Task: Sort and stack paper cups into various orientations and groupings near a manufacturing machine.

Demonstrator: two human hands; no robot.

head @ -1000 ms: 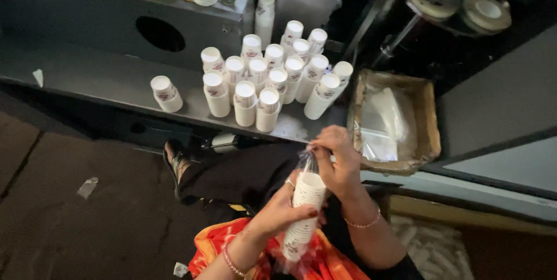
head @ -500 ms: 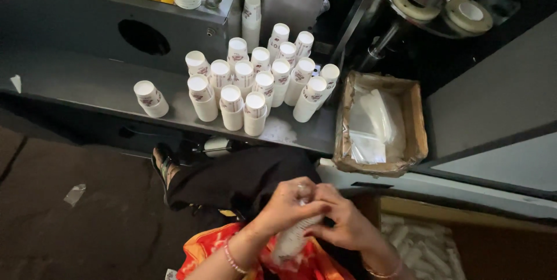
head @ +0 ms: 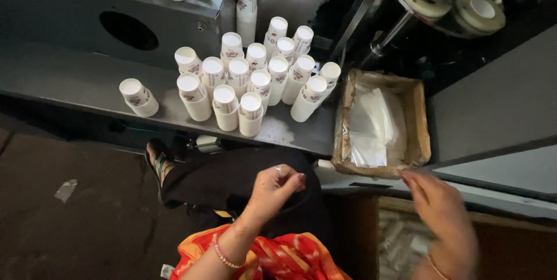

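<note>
My right hand (head: 442, 216) reaches open toward the near edge of the cardboard box (head: 419, 118) of clear plastic bags (head: 371, 123), at the shelf's right end. My left hand (head: 274, 186) hovers over my lap, fingers loosely curled, empty. Stacks of paper cups (head: 255, 80) crowd the gray shelf (head: 75, 82).

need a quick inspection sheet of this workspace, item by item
surface: grey metal shelf along a machine.
job's things: upside-down stacks of white paper cups clustered on the shelf; cardboard box holding clear plastic bags.
clutter: lone cup stack apart at left; paper scrap on the floor.
grippers: left hand empty, fingers loosely curled; right hand blurred, empty, near the box's front edge.
cables: nothing seen.
surroundings: machine parts above; dark floor below.
</note>
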